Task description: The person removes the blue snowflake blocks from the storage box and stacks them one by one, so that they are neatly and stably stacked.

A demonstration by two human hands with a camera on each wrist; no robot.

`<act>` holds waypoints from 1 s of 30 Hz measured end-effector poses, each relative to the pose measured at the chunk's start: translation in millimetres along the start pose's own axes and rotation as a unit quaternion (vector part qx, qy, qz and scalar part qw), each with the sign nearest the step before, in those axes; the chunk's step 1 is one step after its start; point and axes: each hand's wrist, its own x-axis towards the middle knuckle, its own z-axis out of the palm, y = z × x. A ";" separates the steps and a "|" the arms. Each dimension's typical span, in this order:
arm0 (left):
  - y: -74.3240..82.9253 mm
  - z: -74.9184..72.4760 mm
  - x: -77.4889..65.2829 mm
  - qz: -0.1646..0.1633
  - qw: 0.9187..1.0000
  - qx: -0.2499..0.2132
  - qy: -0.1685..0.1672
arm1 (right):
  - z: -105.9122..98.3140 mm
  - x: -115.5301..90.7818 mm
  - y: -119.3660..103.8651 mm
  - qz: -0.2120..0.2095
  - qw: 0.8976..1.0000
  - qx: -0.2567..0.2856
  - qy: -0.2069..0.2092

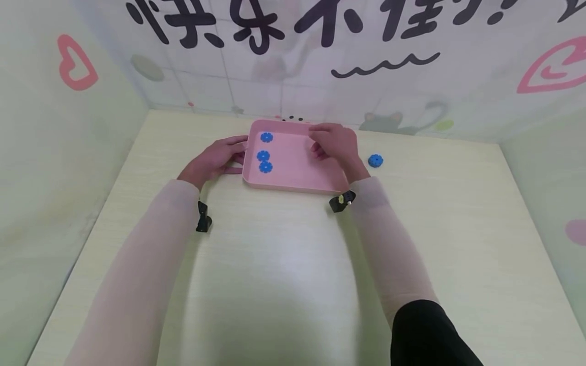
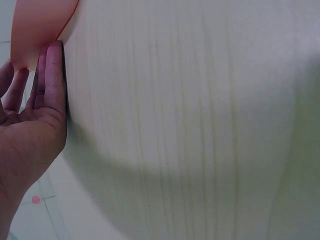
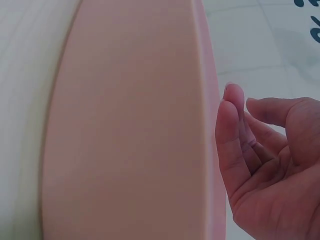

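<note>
The left hand [image 1: 224, 153] lies with its fingers mostly straight against the near-left end of the pink tray [image 1: 297, 188], while the right hand [image 1: 336, 143], loosely curled with thumb and fingertips parted and nothing visible between them, hovers over its right end. The tray's long axis runs crosswise between them, three blue flower-shaped discs [image 1: 263, 156] at its left; another blue flower-shaped piece [image 1: 375, 160] sits on the surface [image 1: 435, 213] just beyond the right wrist, nearer that hand.
</note>
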 end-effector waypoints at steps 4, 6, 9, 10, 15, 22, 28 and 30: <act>7.9 3.1 -9.7 -0.005 1.000 -0.001 -0.004 | 10.3 0.2 -7.3 -0.025 0.998 0.025 -0.044; 10.3 3.9 -12.6 -0.008 1.000 -0.002 -0.005 | 16.0 2.5 -9.9 -0.036 0.997 0.034 -0.066; 11.5 4.0 -13.8 -0.009 1.000 -0.001 -0.007 | 26.0 8.0 -14.2 -0.040 0.995 0.035 -0.083; 11.1 3.8 -13.4 -0.009 1.000 -0.001 -0.007 | 29.4 10.0 -15.7 -0.040 0.995 0.033 -0.087; 4.5 1.6 -5.6 -0.005 1.000 -0.007 -0.003 | 45.4 19.5 -21.6 -0.038 0.993 0.037 -0.106; -4.7 -1.7 5.7 0.002 1.000 -0.012 0.003 | 60.7 30.9 -25.2 -0.056 0.989 0.040 -0.134; -3.7 -2.0 6.1 0.005 1.000 -0.018 0.000 | 70.1 34.2 -25.2 -0.075 0.986 0.048 -0.144; -2.3 -1.6 5.1 0.005 1.000 -0.023 -0.001 | 71.8 34.0 -25.8 -0.076 0.985 0.049 -0.145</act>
